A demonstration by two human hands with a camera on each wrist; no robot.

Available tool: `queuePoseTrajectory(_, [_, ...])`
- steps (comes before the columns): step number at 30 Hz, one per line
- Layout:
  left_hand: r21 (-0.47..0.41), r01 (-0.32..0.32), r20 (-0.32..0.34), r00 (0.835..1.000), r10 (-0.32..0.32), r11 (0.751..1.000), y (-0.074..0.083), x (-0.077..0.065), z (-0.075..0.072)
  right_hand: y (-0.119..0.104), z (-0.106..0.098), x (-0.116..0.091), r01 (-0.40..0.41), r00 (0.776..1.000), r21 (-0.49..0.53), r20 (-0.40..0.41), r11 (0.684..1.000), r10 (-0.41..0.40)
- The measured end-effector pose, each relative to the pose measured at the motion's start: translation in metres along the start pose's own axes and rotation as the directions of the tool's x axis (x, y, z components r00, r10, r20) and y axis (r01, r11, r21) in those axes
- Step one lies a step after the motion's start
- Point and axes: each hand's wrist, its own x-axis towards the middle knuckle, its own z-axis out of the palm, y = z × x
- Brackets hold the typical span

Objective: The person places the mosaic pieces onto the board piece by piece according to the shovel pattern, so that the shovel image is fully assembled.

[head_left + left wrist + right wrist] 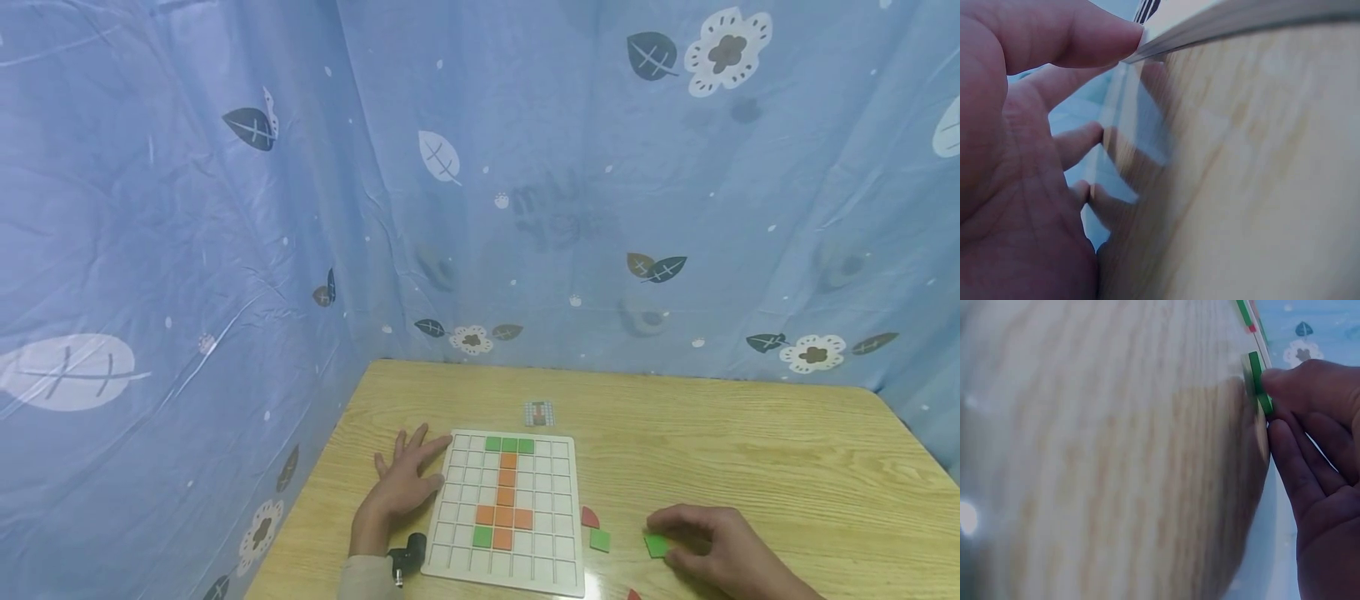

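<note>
A white square grid board (551,546) lies on the table, bearing three green tiles (510,445) in its top row, several orange tiles (505,497) in a cross-like shape and one green tile (482,536) low down. My left hand (405,483) rests at the board's left edge with fingers spread. In the left wrist view its thumb (1104,37) touches the board's side. My right hand (723,542), right of the board, pinches a green square tile (656,546) at table level. The right wrist view shows the thumb against green (1255,372); the opposing fingertip's contact is partly hidden.
A loose green tile (600,540) and a red rounded piece (590,517) lie just right of the board. Another red piece (634,595) shows at the bottom edge. A small patterned card (539,413) lies behind the board. Near the left wrist is a black object (408,554). Blue curtains (525,208) surround the table.
</note>
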Motion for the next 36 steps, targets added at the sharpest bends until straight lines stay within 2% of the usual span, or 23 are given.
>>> queuePoseTrajectory(6, [0.008, 0.011, -0.001, 1.000, -0.011, 1.000, 0.000, -0.001, 0.002, -0.001, 0.003, -0.001, -0.010, 0.999, -0.021, -0.032, 1.000, 0.010])
queuePoseTrajectory(13, [0.010, 0.005, -0.004, 1.000, -0.005, 1.000, 0.003, 0.000, -0.001, 0.001, 0.007, 0.000, 0.052, 0.996, -0.034, -0.073, 0.998, -0.055])
queuePoseTrajectory(20, [0.003, 0.000, 0.001, 1.000, 0.000, 1.000, 0.004, -0.003, -0.002, -0.007, 0.005, 0.000, 0.002, 0.998, -0.037, -0.063, 0.999, -0.005])
queuePoseTrajectory(25, [-0.008, -0.001, 0.002, 1.000, 0.001, 1.000, 0.005, -0.005, -0.002, -0.024, 0.006, 0.003, -0.029, 0.993, -0.052, -0.118, 0.998, 0.023])
queuePoseTrajectory(30, [-0.008, 0.004, -0.003, 1.000, -0.004, 1.000, 0.005, -0.004, -0.001, -0.044, 0.008, 0.008, 0.045, 0.974, -0.096, -0.218, 0.994, -0.065])
queuePoseTrajectory(36, [0.003, 0.013, 0.000, 1.000, -0.013, 1.000, 0.005, -0.002, -0.001, -0.066, 0.017, 0.016, 0.130, 0.927, -0.131, -0.335, 0.983, -0.167])
